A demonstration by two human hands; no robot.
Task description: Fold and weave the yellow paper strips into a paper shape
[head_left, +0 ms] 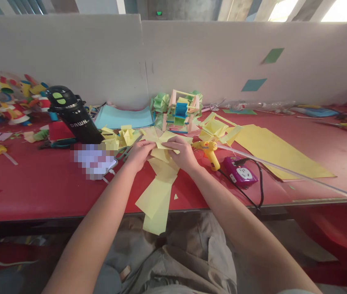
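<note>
A red-topped table (53,192) spans the scene from left to right, backed by a pale partition (69,53) whose two panels (207,61) meet just left of centre, with a small green light (159,13) and, at far right, glaring bright patches (345,10) beyond it, and red furniture (341,232) at near right.
</note>
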